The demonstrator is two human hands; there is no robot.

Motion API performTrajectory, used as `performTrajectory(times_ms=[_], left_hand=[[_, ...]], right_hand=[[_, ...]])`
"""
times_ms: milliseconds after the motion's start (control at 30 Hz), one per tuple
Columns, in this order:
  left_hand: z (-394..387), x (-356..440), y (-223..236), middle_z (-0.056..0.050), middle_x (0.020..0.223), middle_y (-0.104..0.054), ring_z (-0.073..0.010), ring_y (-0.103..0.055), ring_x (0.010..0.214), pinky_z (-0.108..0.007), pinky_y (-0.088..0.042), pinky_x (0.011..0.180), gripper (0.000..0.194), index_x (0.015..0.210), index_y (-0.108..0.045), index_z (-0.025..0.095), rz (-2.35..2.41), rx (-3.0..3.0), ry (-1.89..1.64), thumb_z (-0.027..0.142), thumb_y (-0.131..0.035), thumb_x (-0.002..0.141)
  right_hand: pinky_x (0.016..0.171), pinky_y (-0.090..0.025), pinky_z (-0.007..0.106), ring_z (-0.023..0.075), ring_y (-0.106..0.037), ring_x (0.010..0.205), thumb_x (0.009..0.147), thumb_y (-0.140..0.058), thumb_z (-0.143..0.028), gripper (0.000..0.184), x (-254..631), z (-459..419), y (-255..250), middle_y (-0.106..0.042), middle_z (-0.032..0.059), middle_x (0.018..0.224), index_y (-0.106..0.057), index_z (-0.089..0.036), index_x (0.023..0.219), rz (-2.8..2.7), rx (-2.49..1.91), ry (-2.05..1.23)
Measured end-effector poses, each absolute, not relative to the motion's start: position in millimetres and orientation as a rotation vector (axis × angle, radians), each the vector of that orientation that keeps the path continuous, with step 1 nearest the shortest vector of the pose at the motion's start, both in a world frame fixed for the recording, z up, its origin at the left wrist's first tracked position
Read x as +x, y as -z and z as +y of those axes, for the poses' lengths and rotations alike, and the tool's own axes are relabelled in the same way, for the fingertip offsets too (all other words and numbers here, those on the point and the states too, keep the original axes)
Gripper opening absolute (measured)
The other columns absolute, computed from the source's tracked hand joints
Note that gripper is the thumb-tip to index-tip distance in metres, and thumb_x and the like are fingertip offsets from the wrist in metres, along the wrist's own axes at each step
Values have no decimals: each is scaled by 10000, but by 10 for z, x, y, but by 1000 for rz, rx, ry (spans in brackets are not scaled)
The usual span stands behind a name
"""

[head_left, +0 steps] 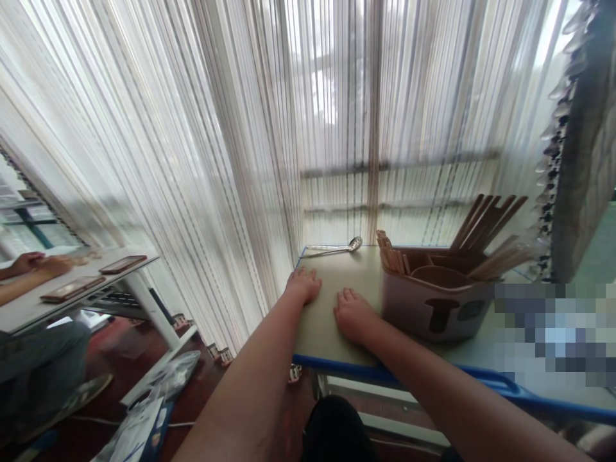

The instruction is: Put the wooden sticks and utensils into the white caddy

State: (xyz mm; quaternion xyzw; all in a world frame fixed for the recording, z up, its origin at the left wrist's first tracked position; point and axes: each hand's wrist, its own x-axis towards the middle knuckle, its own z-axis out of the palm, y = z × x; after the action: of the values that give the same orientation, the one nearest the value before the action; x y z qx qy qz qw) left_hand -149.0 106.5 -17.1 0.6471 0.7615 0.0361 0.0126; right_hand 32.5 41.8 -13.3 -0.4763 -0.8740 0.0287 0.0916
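My left hand (303,283) lies flat, palm down, on the left part of a pale green table (337,333) with a blue front edge, fingers stretched out and holding nothing. My right hand (353,313) rests palm down beside it, fingers slightly curled on the tabletop, also holding nothing. Just right of my right hand stands a pinkish utensil holder (433,308) filled with wooden chopsticks and spoons. A metal ladle (337,248) lies at the table's far edge, beyond both hands.
Striped sheer curtains (240,141) hang behind the table. To the left another person's arms (33,266) rest on a white table (29,308) with two dark flat devices. Papers and a cable lie on the reddish floor (144,410).
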Motion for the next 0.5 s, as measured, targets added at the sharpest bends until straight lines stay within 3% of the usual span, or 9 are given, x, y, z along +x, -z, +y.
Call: performTrajectory(times_ms=[167, 300, 400, 500], left_hand=[[1287, -1543, 177, -101, 1509, -254, -316, -149, 1403, -511, -132, 1119, 609, 1389, -380, 199, 2392, 2125, -177, 510, -279, 875], [1547, -1602, 146, -70, 1533, -194, -253, -40, 1426, -441, -36, 1151, 557, 1377, -385, 185, 2397, 2423, -339, 374, -381, 853], [1756, -1661, 157, -106, 1518, -229, -256, -130, 1414, -441, -128, 1138, 572, 1405, -321, 151, 2400, 2279, -293, 359, -347, 872], [1871, -1706, 197, -148, 1474, -316, -257, -265, 1372, -407, -233, 1104, 547, 1376, -357, 115, 2362, 2198, -256, 366, -325, 892]], right_hand=[[1073, -252, 416, 283, -364, 1310, 903, -280, -217, 507, 223, 716, 212, -431, 253, 1368, -459, 19, 1315, -2492, -1364, -44], [1073, -262, 386, 274, -399, 1285, 889, -264, -177, 499, 217, 845, 272, -462, 247, 1344, -495, 21, 1284, -2444, -1331, -40], [1085, -250, 372, 290, -386, 1294, 880, -254, -175, 518, 232, 867, 276, -453, 251, 1350, -486, 51, 1285, -2456, -1346, -56], [1092, -246, 358, 284, -369, 1309, 874, -270, -188, 523, 242, 847, 241, -437, 221, 1376, -477, 24, 1305, -2467, -1386, -95]])
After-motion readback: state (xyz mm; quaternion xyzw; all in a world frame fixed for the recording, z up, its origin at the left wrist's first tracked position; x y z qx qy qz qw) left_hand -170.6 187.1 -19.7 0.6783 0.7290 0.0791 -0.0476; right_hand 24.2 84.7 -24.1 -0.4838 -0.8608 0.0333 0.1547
